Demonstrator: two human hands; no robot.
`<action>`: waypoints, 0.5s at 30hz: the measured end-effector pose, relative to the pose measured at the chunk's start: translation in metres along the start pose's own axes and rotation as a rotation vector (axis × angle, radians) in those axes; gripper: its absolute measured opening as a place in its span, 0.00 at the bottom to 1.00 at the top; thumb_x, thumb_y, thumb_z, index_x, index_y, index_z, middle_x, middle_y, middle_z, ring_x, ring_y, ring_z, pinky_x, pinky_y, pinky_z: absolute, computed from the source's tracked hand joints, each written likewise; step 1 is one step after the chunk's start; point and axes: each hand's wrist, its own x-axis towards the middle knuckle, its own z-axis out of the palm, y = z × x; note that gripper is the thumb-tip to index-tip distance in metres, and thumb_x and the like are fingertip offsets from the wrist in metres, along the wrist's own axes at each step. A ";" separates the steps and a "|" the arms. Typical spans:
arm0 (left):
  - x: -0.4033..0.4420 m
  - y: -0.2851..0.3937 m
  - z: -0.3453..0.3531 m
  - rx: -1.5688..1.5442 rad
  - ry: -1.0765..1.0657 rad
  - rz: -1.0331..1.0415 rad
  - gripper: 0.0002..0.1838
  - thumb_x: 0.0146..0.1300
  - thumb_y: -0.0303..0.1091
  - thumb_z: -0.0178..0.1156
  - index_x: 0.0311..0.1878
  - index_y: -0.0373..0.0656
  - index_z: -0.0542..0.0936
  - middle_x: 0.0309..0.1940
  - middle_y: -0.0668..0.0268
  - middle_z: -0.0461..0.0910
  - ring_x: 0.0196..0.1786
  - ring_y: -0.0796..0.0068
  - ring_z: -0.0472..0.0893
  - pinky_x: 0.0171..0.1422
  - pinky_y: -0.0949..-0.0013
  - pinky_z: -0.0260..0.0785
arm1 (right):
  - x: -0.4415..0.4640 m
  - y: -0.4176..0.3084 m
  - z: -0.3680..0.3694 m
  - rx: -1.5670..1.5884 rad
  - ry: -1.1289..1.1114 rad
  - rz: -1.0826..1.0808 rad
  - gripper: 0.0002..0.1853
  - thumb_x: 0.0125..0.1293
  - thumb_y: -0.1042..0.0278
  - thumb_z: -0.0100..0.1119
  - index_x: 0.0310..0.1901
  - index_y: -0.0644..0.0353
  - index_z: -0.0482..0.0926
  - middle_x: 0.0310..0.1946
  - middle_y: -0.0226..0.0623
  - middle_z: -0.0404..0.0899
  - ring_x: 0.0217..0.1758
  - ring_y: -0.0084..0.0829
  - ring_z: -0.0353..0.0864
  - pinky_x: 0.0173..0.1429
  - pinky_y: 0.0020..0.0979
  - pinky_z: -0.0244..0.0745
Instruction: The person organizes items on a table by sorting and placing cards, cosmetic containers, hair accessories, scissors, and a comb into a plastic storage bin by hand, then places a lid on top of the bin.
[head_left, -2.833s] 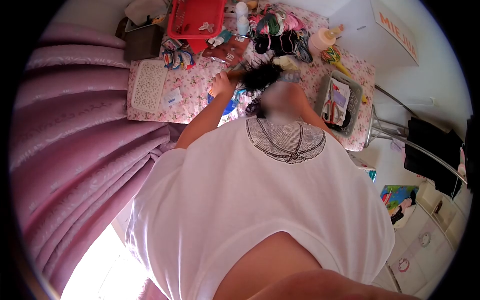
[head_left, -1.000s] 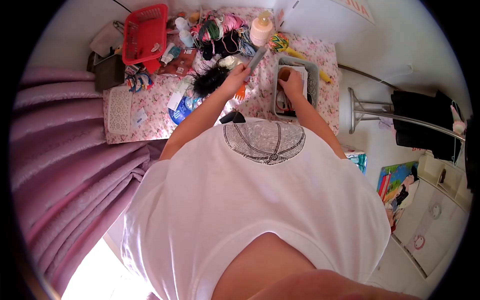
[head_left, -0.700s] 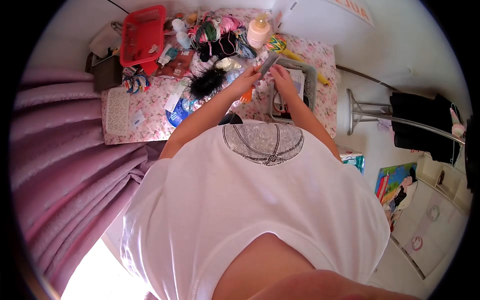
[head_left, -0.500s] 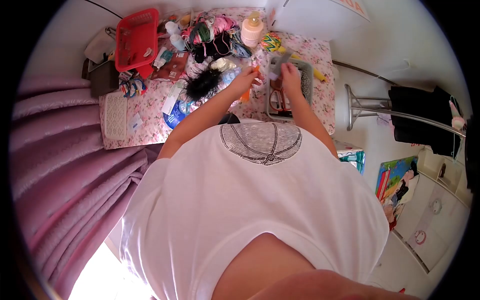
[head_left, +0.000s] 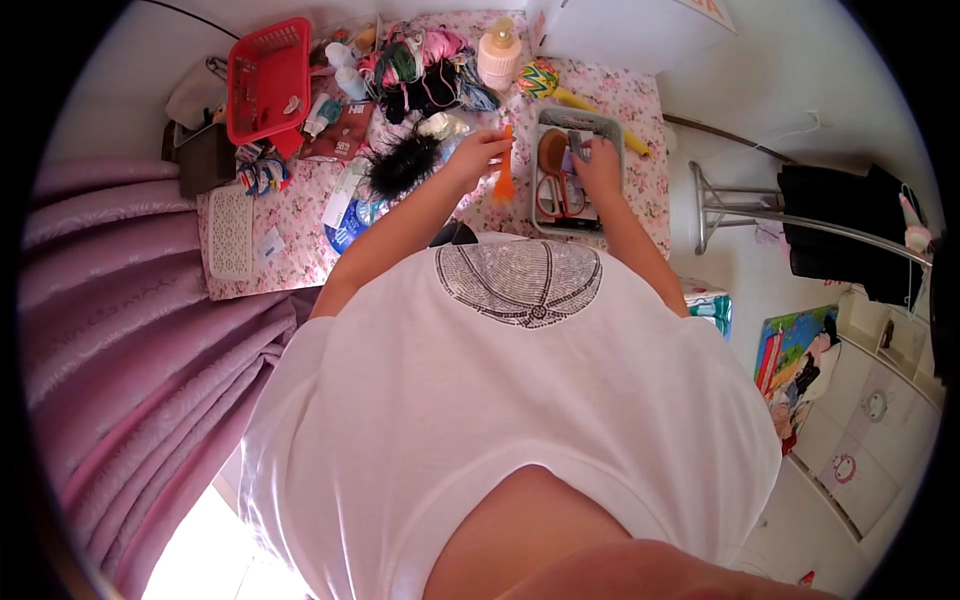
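My left hand (head_left: pixel 478 158) is closed on an orange comb-like tool (head_left: pixel 504 184), which hangs upright beside a black fluffy bundle (head_left: pixel 403 165). Over the grey basket (head_left: pixel 540 222) is my right hand (head_left: pixel 598 165), its fingers pinching a grey flat piece (head_left: pixel 578 142) inside the rim. A brown oval brush (head_left: pixel 552 148) lies in the basket left of that hand. Scissors with reddish handles (head_left: pixel 572 200) rest there as well, nearer to me.
Behind my left hand lie yarn bundles (head_left: pixel 430 75) and a pump bottle (head_left: pixel 499 55). A red basket (head_left: pixel 268 82) stands back left, a white lace-pattern tray (head_left: pixel 231 233) front left. A colourful maraca-like toy (head_left: pixel 538 78) sits behind the grey basket.
The grey flat piece was in my left hand, passed to my right hand, and is now down in the grey basket. My left hand now holds the orange tool upright.
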 end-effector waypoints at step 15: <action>-0.016 0.000 -0.025 -0.151 0.120 0.028 0.12 0.59 0.35 0.47 0.46 0.43 0.68 0.40 0.67 0.72 0.42 0.74 0.72 0.46 0.70 0.64 | -0.018 -0.037 -0.006 0.332 0.026 0.324 0.23 0.50 0.70 0.54 0.50 0.63 0.64 0.37 0.47 0.71 0.40 0.42 0.72 0.46 0.37 0.67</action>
